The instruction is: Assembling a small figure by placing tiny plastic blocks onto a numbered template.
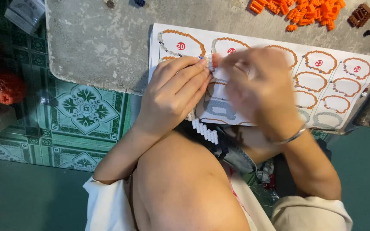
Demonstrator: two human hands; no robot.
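Observation:
My left hand (174,92) is closed around a small build of white bricks (205,129), whose lower edge sticks out below my fingers over my raised knee (180,179). My right hand (260,87), blurred by motion and wearing a thin bracelet at the wrist, meets the left at a small white and orange piece (212,61) pinched between the fingertips. Both hands hover over a white instruction sheet (343,79) printed with ring-shaped brick layers. What the right fingers grip is hidden by the blur.
The sheet lies on a grey concrete slab (99,42). A pile of loose orange bricks (298,10) and several brown bricks (362,15) sit at the slab's far right. Green patterned floor tiles (86,109) lie left, with an orange brick lump (3,87) on them.

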